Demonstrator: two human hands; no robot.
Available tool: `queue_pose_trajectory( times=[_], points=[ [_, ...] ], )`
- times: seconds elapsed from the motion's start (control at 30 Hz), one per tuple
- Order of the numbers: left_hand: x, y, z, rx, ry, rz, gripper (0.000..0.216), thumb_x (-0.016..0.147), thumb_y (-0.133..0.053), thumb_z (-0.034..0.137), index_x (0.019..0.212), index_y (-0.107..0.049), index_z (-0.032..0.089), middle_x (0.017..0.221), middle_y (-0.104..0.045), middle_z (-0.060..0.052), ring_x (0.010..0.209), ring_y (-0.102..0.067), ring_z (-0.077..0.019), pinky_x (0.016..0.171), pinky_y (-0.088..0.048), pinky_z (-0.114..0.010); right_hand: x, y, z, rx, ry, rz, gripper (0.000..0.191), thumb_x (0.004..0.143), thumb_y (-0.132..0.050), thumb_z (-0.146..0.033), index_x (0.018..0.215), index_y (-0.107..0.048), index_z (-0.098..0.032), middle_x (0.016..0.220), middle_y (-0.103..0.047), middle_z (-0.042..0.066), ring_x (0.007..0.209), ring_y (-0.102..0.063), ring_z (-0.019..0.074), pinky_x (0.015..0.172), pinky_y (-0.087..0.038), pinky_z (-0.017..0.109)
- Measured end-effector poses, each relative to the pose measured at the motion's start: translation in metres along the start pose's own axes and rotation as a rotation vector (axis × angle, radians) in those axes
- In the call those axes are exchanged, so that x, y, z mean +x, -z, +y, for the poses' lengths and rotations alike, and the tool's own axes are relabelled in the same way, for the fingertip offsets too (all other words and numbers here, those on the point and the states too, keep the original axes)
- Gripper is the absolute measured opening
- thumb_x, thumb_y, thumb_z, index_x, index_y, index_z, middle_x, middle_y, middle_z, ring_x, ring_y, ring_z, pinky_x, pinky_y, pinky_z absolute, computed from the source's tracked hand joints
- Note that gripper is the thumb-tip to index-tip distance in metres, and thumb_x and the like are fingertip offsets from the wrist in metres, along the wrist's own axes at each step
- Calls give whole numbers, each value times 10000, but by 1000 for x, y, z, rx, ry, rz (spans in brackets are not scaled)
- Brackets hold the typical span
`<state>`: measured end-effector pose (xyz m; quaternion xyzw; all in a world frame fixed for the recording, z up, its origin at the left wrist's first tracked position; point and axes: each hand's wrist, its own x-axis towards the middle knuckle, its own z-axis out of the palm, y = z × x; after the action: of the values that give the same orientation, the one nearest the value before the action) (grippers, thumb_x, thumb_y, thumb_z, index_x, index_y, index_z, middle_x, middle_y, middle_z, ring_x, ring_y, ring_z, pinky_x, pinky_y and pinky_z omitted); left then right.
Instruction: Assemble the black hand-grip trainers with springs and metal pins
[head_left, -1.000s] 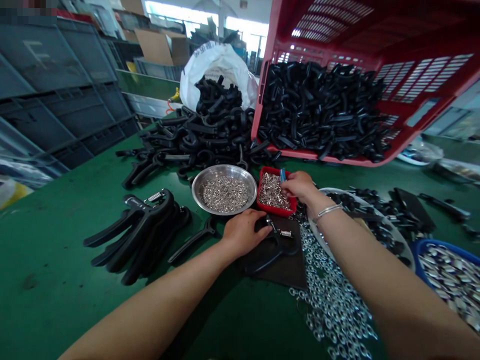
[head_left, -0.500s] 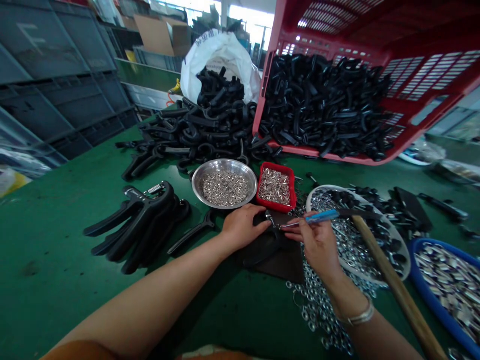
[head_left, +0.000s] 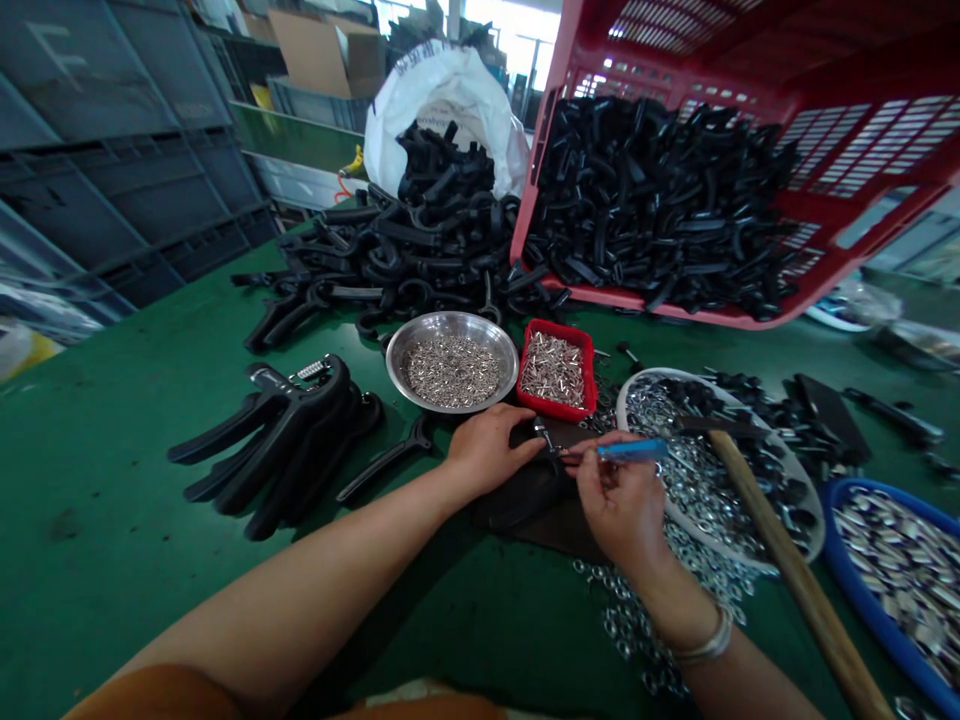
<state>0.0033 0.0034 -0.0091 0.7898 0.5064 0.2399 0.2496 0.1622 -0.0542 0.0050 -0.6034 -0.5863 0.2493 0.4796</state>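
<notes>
My left hand [head_left: 486, 447] is closed on a black plastic hand-grip piece [head_left: 531, 494], which lies on a dark mat [head_left: 577, 530]. A small shiny metal part [head_left: 543, 432] stands out of the piece between my hands. Held in my right hand [head_left: 624, 505] is a screwdriver with a blue handle [head_left: 631, 450], lying nearly level, its tip by the metal part. My fingers partly hide where the tip meets the piece. A single black grip handle [head_left: 386, 462] rests left of my left hand, and assembled hand grippers with springs [head_left: 289, 425] are stacked farther left.
Past my hands stand a metal bowl [head_left: 452, 402] and a red tray [head_left: 556, 408] of small pins. Rightward are a white tray [head_left: 810, 535] of hardware, a hammer [head_left: 787, 560], loose nuts [head_left: 637, 620] and a blue basin [head_left: 847, 580]. A red basket [head_left: 525, 230] of black parts leans behind.
My right hand has moved slightly left and down, and the screwdriver's handle has come left with it and lies more level. The left hand keeps its hold on the grip piece.
</notes>
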Motion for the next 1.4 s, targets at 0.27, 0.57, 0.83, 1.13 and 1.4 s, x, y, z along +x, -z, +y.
queue_pose_trajectory(
  times=[0.27,0.57,0.83,1.13,1.4],
  points=[
    [3,2,0,-26,-7,-18,375,784,-500,423,1099,-561,227,1083,-598,-12,902,-573,-167,753,-466,-284,7,4,3,493,-404,-261,307,739,-600,-343,900,-374,-212,672,-641,-20,568,-648,146,486,-524,230],
    [4,-2,-5,-68,0,-9,382,763,-522,440,1084,-573,237,1056,-608,-6,846,-578,-167,713,-461,-279,2,3,6,403,-236,69,326,749,-588,-383,923,-364,-221,771,-629,4,661,-661,194,445,-550,282],
    [3,-3,-4,-61,16,-1,390,761,-535,449,1088,-570,239,1060,-608,-11,869,-579,-179,702,-465,-282,-1,-2,0,99,-54,47,242,773,-550,-362,896,-402,-216,793,-608,55,685,-654,216,453,-570,322],
    [3,-3,-2,-80,15,24,364,763,-539,413,1081,-579,241,1057,-612,-9,887,-575,-176,717,-465,-276,19,5,12,513,-380,-124,333,691,-636,-318,881,-384,-211,657,-641,-26,639,-657,155,458,-518,197],
    [3,-3,-5,-87,8,15,360,760,-540,426,1065,-583,240,1052,-616,-3,896,-579,-175,758,-460,-287,6,0,10,453,-237,71,299,757,-584,-350,914,-362,-225,763,-638,-2,701,-663,193,463,-551,271]
  ],
)
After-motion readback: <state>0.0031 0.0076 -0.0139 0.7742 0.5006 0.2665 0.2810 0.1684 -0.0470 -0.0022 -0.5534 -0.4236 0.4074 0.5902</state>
